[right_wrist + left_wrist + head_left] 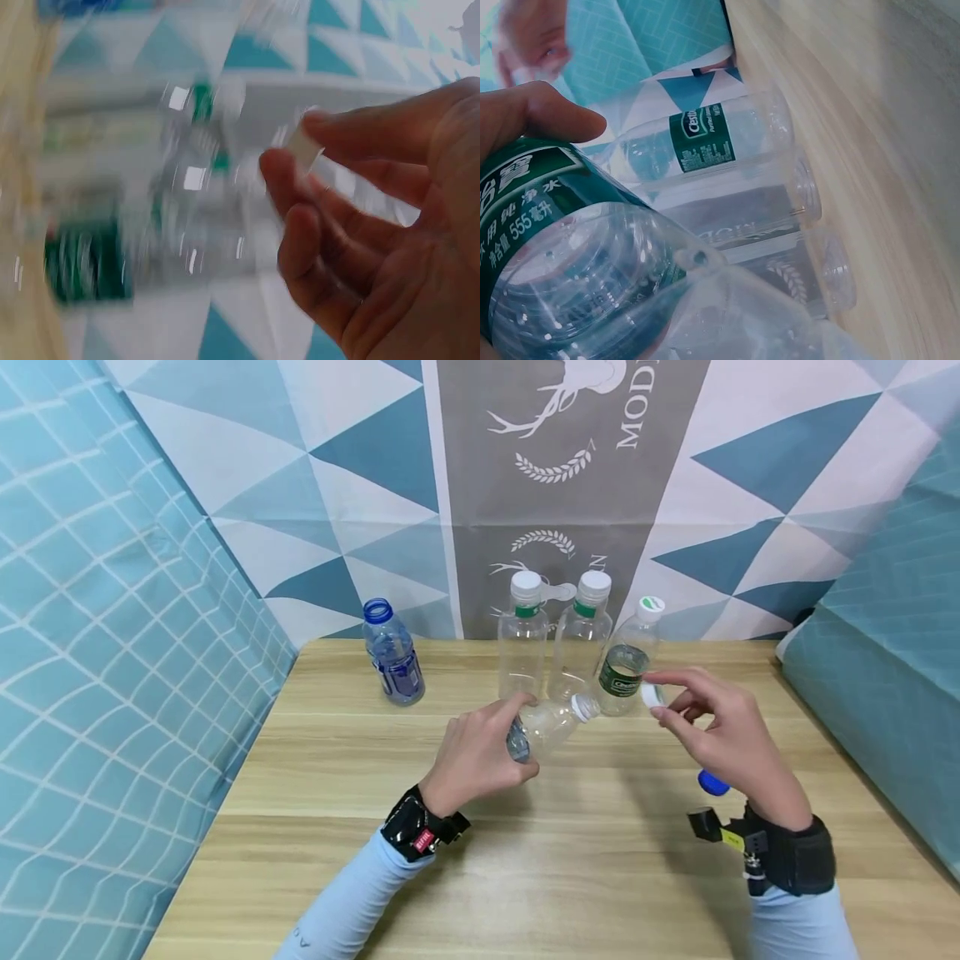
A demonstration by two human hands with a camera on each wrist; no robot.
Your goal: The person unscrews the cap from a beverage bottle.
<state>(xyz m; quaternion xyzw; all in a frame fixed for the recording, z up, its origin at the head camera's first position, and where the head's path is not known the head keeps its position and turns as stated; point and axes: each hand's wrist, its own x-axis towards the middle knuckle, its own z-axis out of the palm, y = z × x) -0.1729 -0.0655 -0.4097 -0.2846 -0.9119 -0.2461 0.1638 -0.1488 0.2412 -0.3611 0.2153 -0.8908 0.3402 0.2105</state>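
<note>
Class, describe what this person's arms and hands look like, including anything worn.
The left hand and right hand are gloveless. The left sleeve and right sleeve are light blue. The black left wrist strap carries a red tag with pale letters; the wide black right wristband has a small yellow label beside it.

Pictured with green label blurred beyond reading in right wrist view, held bottle cropped by left wrist view's edge.

Three bottles are set far on the table, right of a single bottle; before them, another bottle is held left of a cap. A lid is laid nearer.
</note>
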